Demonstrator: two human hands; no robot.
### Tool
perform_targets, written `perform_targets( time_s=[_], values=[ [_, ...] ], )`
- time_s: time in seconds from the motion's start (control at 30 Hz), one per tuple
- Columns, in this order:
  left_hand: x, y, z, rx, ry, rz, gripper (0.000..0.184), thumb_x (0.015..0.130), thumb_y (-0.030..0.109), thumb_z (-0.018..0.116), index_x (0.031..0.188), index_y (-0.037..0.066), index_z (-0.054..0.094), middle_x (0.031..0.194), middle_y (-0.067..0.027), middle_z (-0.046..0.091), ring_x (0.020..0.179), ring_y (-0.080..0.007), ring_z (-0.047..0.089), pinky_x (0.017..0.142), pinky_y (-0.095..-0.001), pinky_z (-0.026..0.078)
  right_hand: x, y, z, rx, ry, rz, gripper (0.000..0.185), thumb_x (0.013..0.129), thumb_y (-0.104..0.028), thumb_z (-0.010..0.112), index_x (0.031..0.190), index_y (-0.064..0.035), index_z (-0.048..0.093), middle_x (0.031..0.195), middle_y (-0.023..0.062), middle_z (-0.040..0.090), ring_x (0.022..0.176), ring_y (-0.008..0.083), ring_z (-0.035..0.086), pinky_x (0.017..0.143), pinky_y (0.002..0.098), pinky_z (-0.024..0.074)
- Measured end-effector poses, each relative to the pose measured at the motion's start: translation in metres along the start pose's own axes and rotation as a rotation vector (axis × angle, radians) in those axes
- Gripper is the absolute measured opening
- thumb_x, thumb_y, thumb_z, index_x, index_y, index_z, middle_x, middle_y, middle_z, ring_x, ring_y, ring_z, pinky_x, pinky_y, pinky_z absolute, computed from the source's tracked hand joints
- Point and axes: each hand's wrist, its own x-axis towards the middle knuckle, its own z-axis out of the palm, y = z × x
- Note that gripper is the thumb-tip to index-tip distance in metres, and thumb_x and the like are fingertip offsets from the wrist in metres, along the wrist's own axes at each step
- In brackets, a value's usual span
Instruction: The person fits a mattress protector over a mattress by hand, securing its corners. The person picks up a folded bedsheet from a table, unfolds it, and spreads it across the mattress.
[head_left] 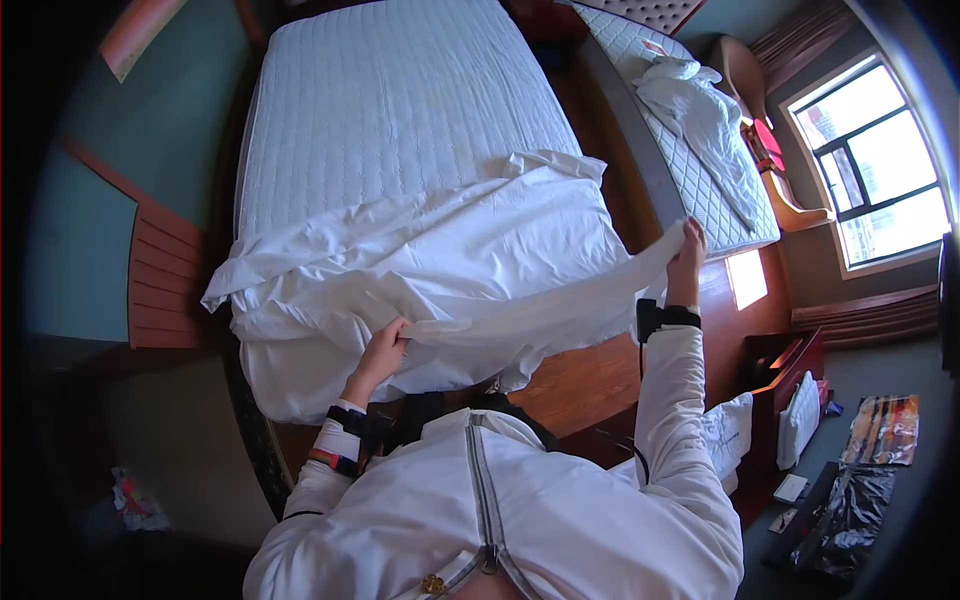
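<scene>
A rumpled white sheet [480, 240] covers the near end of the large mattress [400, 90], whose quilted far part lies bare. My left hand [383, 352] is closed on the sheet's near edge, low at the foot of the bed. Out to the right, my right hand [687, 262] grips the same sheet by its edge, raised and stretched away from the bed. Between my hands the edge runs as a taut band. Part of it hangs down past the mattress toward the wooden floor.
A second, narrower mattress [690, 130] with crumpled white bedding [690, 100] stands to the right, across a gap. Beyond it are a window [870, 160] and a red object [763, 145]. At lower right, a dark wooden desk [780, 390] holds white items and packaging [880, 430].
</scene>
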Motion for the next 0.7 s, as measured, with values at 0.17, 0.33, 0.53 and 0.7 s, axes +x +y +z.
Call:
perform_targets(
  time_s=[0.17,0.33,0.53,0.7],
  values=[
    [0.015,0.001,-0.029,-0.215,0.101,0.021,0.012,0.09,0.01,0.049,0.1,0.005,0.054,0.078,-0.0063,0.056,0.072,-0.0127,0.051,0.067,-0.028,0.043,-0.172,-0.057,0.226,-0.017,-0.787,0.024,0.018,0.084,-0.008,0.06,0.102,-0.0084,0.058,0.095,0.0012,0.056,0.082,0.0114,0.056,0.072,0.0242,0.0461],
    [0.018,-0.018,-0.065,-0.977,0.054,-0.137,0.039,0.093,0.036,0.038,0.112,0.007,0.055,0.102,-0.008,0.063,0.091,-0.0202,0.06,0.08,-0.0323,0.046,-0.32,0.019,0.285,-0.293,-1.929,0.094,0.016,0.088,-0.008,0.055,0.103,-0.0042,0.059,0.101,0.0068,0.06,0.098,0.017,0.054,0.088,0.03,0.0403],
    [0.001,-0.075,-0.065,-0.881,0.172,-0.283,0.044,0.086,0.033,0.047,0.115,0.001,0.054,0.104,-0.0117,0.063,0.092,-0.0231,0.061,0.08,-0.0338,0.046,-0.377,0.09,0.237,-0.495,-2.231,0.405,0.027,0.089,-0.02,0.053,0.112,-0.006,0.057,0.104,0.0081,0.059,0.094,0.0181,0.056,0.083,0.0323,0.0442],
    [0.005,-0.088,-0.079,-0.286,0.319,-0.212,0.033,0.075,0.017,0.062,0.101,-0.004,0.059,0.09,-0.0105,0.066,0.082,-0.0207,0.061,0.073,-0.0321,0.047,-0.34,0.134,0.195,-0.904,-1.848,0.514,0.069,0.083,-0.035,0.066,0.136,-0.0054,0.033,0.122,0.0173,0.05,0.11,0.029,0.051,0.094,0.0366,0.0409]
  ],
)
